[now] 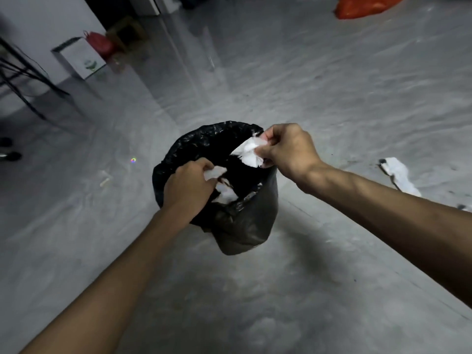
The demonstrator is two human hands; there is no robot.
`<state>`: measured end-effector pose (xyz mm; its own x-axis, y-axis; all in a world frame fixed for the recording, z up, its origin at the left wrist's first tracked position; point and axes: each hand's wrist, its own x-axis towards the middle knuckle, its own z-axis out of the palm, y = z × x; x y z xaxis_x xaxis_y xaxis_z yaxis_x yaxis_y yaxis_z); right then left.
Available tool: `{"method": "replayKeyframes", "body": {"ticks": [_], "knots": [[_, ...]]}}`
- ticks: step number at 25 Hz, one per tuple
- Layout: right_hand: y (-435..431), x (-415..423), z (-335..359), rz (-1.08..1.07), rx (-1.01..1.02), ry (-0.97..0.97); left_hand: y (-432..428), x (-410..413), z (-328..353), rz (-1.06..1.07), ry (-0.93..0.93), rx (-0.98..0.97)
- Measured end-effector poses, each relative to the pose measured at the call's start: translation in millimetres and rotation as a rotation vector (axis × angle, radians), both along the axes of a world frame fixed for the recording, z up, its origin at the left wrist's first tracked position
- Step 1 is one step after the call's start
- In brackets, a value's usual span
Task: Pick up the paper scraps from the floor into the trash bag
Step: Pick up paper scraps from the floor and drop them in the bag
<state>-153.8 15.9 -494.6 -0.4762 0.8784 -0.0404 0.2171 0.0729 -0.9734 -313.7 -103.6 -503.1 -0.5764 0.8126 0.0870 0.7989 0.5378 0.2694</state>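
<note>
A black trash bag hangs open in the middle of the view. My left hand grips its near-left rim, with a small white scrap pinched at the fingertips. My right hand is at the bag's far-right rim, shut on a crumpled white paper scrap held over the opening. More white paper lies inside the bag. Another white scrap lies on the grey floor to the right, beside dark debris.
A small pale scrap lies on the floor at left. A white box and a red bag stand by the back-left wall. Black table legs are at far left, dark shoes below them. An orange bag sits top right.
</note>
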Motion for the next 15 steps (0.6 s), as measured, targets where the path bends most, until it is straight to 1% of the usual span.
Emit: {"method": "replayKeyframes", "body": {"ticks": [2, 4, 6, 8, 9, 11, 13, 15], "knots": [[-0.1, -7.5, 1.1, 0.044, 0.003, -0.050, -0.8, 6.5, 0.9, 0.026, 0.012, 0.101], [2.1, 0.3, 0.2, 0.057, -0.013, -0.021, 2.7, 21.3, 7.6, 0.022, -0.013, 0.251], [8.1, 24.3, -4.1, 0.011, 0.001, 0.027, 10.2, 45.0, 17.7, -0.064, -0.040, 0.353], [15.5, 64.3, -16.7, -0.085, 0.021, 0.010, 24.1, 76.5, 23.7, -0.228, -0.065, 0.386], [18.0, 88.8, -27.4, -0.123, 0.027, -0.040, 32.2, 93.4, 23.1, -0.306, -0.085, 0.384], [21.4, 148.5, -56.5, -0.147, 0.028, -0.217, 50.8, 132.3, 12.6, -0.444, -0.155, 0.348], [24.4, 212.3, -91.0, -0.131, 0.006, -0.488, 69.5, 170.6, -6.1, -0.564, -0.247, 0.274], [31.3, 267.3, -119.8, -0.155, 0.011, -0.742, 88.6, 203.9, -28.8, -0.634, -0.337, 0.169]]}}
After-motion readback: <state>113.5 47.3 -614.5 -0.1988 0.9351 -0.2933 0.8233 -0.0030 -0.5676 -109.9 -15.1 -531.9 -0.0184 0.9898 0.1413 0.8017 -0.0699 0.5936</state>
